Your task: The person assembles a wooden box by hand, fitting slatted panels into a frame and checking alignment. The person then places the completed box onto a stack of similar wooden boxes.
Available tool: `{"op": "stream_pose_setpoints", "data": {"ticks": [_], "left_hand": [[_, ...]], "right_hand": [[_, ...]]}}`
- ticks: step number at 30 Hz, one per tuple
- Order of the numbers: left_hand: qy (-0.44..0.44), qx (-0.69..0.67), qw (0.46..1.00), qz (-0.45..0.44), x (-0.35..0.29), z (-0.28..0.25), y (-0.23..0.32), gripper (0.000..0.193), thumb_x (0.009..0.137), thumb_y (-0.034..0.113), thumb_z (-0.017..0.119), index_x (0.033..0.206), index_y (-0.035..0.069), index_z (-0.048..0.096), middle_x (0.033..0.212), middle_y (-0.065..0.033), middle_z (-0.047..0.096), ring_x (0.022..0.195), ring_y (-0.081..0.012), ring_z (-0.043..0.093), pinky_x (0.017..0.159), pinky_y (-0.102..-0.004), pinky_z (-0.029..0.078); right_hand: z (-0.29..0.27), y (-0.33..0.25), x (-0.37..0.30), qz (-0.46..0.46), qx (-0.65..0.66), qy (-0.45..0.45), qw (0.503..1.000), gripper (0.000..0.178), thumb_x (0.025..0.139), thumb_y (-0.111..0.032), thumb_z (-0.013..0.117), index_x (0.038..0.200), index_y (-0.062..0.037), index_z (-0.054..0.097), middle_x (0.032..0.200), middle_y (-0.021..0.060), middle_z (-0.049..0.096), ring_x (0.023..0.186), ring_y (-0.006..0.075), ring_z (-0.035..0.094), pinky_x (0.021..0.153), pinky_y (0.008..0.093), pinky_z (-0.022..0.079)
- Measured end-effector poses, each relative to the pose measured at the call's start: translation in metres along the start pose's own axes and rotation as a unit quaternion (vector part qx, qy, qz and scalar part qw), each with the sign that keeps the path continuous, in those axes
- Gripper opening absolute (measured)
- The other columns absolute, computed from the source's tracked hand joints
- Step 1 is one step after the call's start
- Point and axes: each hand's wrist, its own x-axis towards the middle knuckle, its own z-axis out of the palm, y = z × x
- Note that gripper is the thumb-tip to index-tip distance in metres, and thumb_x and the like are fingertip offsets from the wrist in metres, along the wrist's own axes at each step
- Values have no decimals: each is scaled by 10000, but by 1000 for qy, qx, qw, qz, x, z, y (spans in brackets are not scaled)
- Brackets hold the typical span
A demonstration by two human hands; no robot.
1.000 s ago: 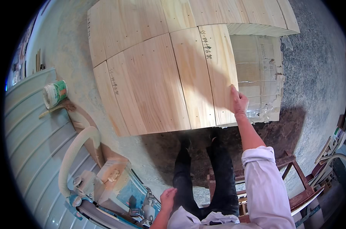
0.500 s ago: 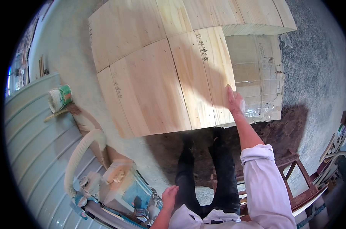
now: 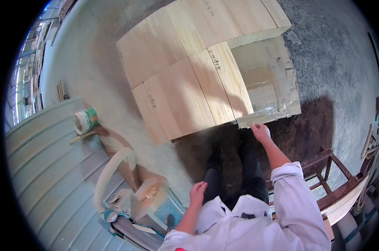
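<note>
Pale wooden boards (image 3: 179,98) lie side by side in a stack in front of me, with several dark handwritten marks and small nail holes on top. My right hand (image 3: 261,133) is just off the stack's near right corner. Its fingertips are by the near edge of a flattened cardboard sheet (image 3: 264,79) covered in clear tape, and nothing shows in it. Whether they touch that edge is hard to tell. My left hand (image 3: 197,193) hangs loosely closed in front of my left leg, with no object visible in it.
On the left stands a ribbed pale green panel (image 3: 51,159), with a white and green bucket (image 3: 86,121) tipped beside it. A dusty machine with a cream hose (image 3: 107,175) is at lower left. A reddish-brown frame (image 3: 329,178) stands at my right.
My right hand has come off the board's right edge and moved back toward me. The left hand has risen slightly. The view has shifted, so the stack appears farther away.
</note>
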Motion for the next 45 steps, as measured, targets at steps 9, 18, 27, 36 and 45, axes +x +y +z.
{"op": "stream_pose_setpoints", "data": {"ticks": [9,18,27,36,45], "left_hand": [[-60,79,990,99,24,-68,47,188,899,110,617,1052,8,652,957,-52,685,829,-106,624,708,-231,484],[-25,262,951,160,64,-191,74,150,808,136,664,856,0,706,781,-72,692,719,-128,640,681,-274,511],[-71,308,926,206,55,-186,81,174,830,166,655,782,2,681,763,-88,702,675,-134,639,632,-275,505],[-126,369,880,271,-12,-127,14,141,821,140,652,783,6,673,746,-67,697,651,-119,609,611,-269,491],[-82,331,895,289,-26,-180,-51,194,792,93,675,954,-14,687,877,-95,702,763,-144,629,705,-306,512]], "right_hand": [[-18,96,-208,192,368,-14,910,297,903,-304,647,966,-14,660,707,18,615,593,78,568,468,216,399],[-3,126,-406,224,491,193,820,380,925,-320,628,1141,-9,606,891,67,674,743,133,646,598,236,494],[39,168,-539,151,471,359,791,324,949,-287,600,1091,2,640,935,107,688,766,160,662,671,251,523],[46,285,-580,165,511,402,741,288,950,-307,602,1014,-29,642,871,55,675,737,115,631,619,231,493],[-89,327,-627,65,530,473,700,441,937,-355,613,1222,-20,601,1060,115,676,941,188,655,812,309,518]]}}
